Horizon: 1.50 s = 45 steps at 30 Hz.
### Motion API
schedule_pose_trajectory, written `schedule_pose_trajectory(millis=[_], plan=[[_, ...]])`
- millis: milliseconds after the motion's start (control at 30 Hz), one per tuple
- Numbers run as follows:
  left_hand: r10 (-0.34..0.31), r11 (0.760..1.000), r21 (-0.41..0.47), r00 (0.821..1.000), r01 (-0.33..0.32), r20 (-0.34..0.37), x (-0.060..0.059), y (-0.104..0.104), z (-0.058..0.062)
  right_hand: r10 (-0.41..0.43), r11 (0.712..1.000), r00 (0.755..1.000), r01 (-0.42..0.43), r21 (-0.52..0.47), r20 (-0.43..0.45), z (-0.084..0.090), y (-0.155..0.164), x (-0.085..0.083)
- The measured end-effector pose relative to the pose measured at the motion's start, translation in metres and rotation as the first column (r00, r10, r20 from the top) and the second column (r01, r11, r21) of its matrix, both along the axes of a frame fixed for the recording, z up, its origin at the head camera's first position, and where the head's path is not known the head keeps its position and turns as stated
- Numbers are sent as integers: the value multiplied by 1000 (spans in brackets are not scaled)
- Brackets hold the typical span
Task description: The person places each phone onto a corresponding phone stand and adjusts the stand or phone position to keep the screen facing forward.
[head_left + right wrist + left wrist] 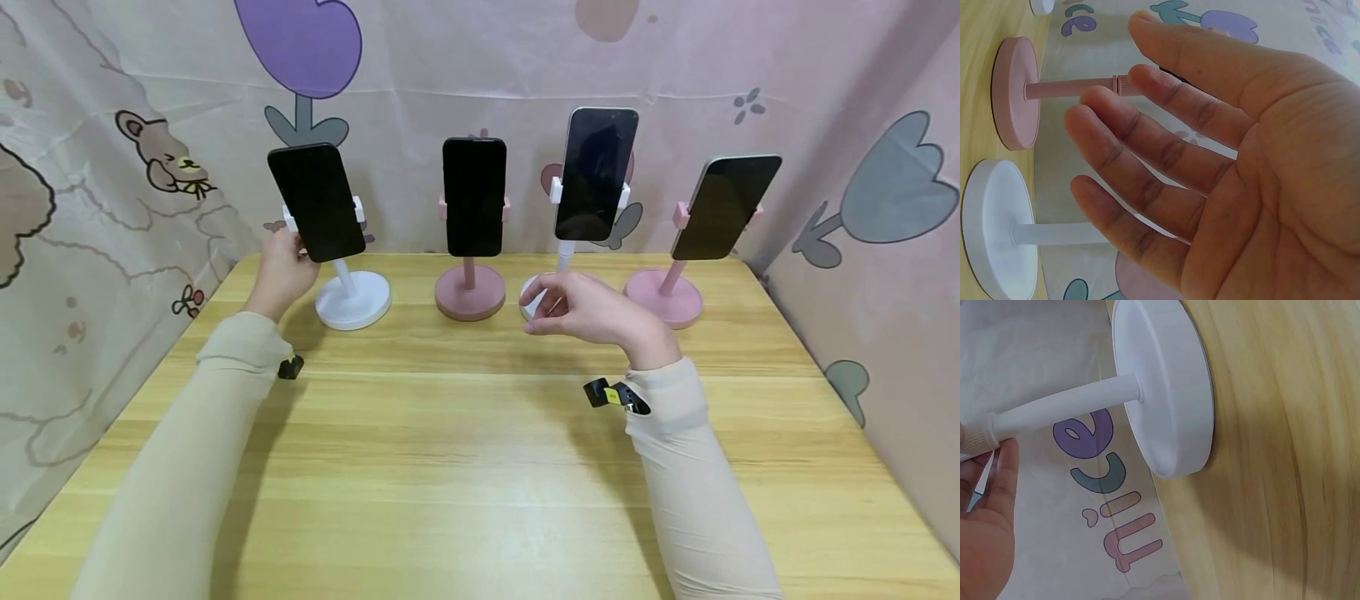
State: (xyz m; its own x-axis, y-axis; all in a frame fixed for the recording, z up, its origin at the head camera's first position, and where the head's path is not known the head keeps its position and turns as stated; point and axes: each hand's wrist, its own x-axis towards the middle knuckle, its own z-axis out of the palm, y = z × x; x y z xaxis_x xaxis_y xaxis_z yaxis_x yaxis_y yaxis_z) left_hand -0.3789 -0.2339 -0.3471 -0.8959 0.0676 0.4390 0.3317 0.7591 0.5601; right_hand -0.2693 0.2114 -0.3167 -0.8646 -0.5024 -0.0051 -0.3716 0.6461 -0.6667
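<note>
At the left, a white phone stand (352, 302) bears a dark phone (317, 202) that leans to one side. My left hand (283, 271) reaches behind this phone and grips the stand's ribbed collar (979, 437) at the top of its post; the phone hides part of the fingers in the head view. My right hand (588, 312) hovers before the second white stand (1004, 234), fingers loosely bent and holding nothing. That stand carries a larger phone (597, 173), and the hand covers part of its base.
Between the white stands is a pink stand (470, 293) with an upright phone (475, 197). Another pink stand (664, 297) at the right holds a tilted phone (726, 207). All stand along the back of the wooden table (450, 467), before a printed cloth (420, 50).
</note>
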Motion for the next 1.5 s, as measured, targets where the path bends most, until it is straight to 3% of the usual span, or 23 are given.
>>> schedule_pose_trajectory(millis=[667, 1100, 1367, 1500], plan=[[38, 999, 22, 994, -36, -99, 5, 7, -5, -18, 1000, 1000, 18, 25, 0, -6, 5, -1], [57, 998, 7, 996, -57, -68, 10, 5, -6, -22, 999, 1000, 22, 28, 11, -11, 7, -3], [63, 997, -44, 998, -63, -5, 19, 7, -7, -36, 999, 999, 35, 28, 14, -14, 10, -4], [54, 995, -86, 997, -49, 60, 28, 11, -9, -57, 998, 998, 57, 38, 13, -17, 11, -2]])
